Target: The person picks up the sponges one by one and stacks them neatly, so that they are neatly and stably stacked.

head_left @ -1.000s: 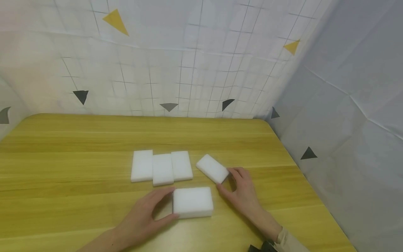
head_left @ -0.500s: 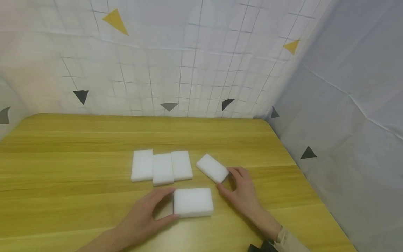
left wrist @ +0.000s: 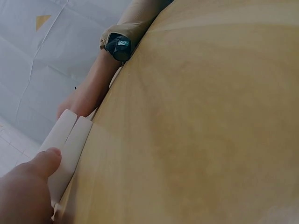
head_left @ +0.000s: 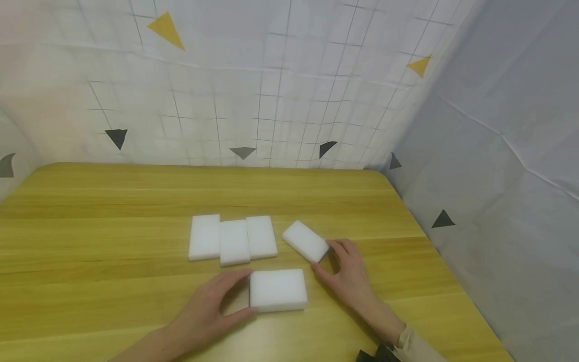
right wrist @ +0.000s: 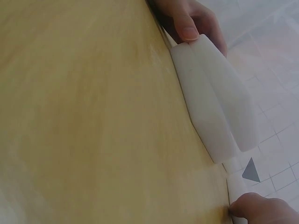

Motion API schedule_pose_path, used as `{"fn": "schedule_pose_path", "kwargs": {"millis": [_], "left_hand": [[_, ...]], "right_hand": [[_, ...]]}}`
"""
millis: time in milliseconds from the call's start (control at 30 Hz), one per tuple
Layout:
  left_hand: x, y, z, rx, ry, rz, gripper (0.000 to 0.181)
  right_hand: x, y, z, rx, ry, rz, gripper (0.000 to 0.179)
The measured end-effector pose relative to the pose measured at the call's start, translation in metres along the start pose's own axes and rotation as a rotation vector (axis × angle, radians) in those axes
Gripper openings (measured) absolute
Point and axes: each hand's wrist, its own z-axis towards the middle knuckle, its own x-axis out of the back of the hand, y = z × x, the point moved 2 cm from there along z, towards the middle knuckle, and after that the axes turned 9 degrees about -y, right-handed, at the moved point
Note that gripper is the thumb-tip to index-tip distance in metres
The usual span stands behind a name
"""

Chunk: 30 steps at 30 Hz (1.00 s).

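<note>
Two white sponges (head_left: 278, 289), one stacked on the other, lie near the front of the table. My left hand (head_left: 203, 306) holds their left end between thumb and fingers. In the left wrist view its thumb (left wrist: 49, 158) is against the stack (left wrist: 70, 154), where a seam shows between the two layers. To the right and farther back, my right hand (head_left: 350, 281) pinches the near end of a single slanted white sponge (head_left: 305, 241), which lies on the table. The right wrist view shows the two stacked sponges (right wrist: 205, 102) slightly spread apart at their near end.
Three more white sponges, a left one (head_left: 204, 237), a middle one (head_left: 234, 242) and a right one (head_left: 261, 236), lie side by side on the wooden table (head_left: 113, 201). A printed white sheet (head_left: 217, 90) hangs behind, and a grey-white sheet (head_left: 511, 166) borders the right side.
</note>
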Motion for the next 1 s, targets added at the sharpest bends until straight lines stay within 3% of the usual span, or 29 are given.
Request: {"fn": "schedule_pose_path", "kwargs": {"millis": [1000], "left_hand": [[0.0008,0.0011,0.0001,0.014,-0.014,0.011,0.07]], "right_hand": [[0.0043,-0.0047,-0.0003,-0.001,0.034,0.046,0.053]]}}
